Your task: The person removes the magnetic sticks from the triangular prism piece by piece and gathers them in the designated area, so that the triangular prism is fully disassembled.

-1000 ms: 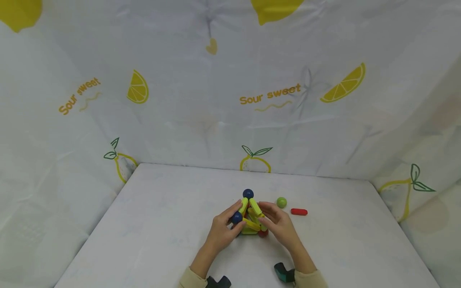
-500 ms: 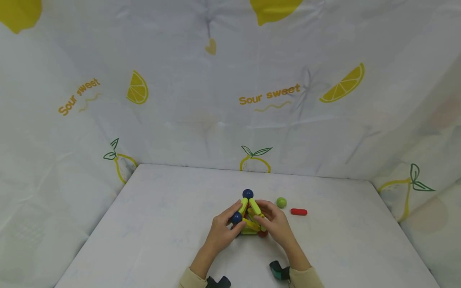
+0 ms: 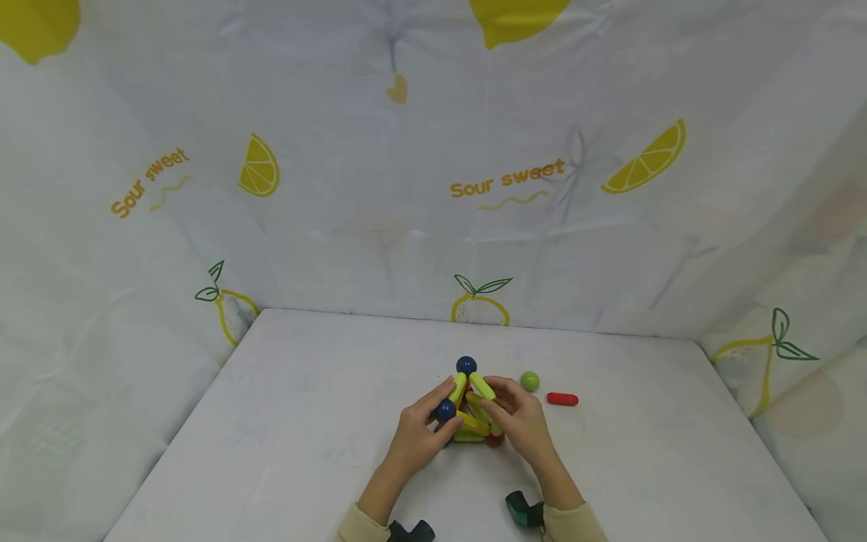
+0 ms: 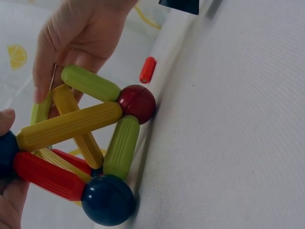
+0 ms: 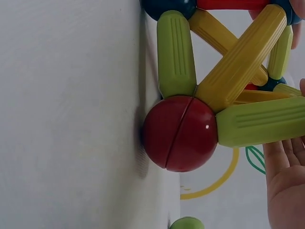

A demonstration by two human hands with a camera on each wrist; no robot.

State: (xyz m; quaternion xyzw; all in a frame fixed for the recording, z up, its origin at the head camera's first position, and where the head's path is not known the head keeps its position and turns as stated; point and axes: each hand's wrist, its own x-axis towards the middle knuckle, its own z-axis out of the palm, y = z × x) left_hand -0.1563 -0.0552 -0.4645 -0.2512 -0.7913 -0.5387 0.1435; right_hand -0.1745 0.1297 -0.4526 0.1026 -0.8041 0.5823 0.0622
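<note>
A building-toy frame of plastic rods and balls stands on the table between both hands in the head view. My left hand (image 3: 416, 433) grips the blue ball (image 3: 445, 410) at its near upper left corner. My right hand (image 3: 524, 425) pinches rod ends at the upper right, among them a green rod (image 4: 90, 82) and a yellow rod (image 4: 78, 126); its fingers partly hide these ends. Low on the right sits a red ball (image 5: 180, 133), joined to green and yellow rods. Another blue ball (image 3: 466, 365) tops the far corner, and a blue ball (image 4: 108, 200) forms a lower corner.
Right of the frame lie a loose green ball (image 3: 530, 381) and a loose red rod (image 3: 562, 399). The white table (image 3: 305, 421) meets a lemon-print curtain (image 3: 379, 188) behind. Dark wrist devices (image 3: 524, 510) show near both sleeves.
My right hand and wrist have shifted slightly left, with the thumb further in over the rod ends. My left hand keeps its place on the blue ball.
</note>
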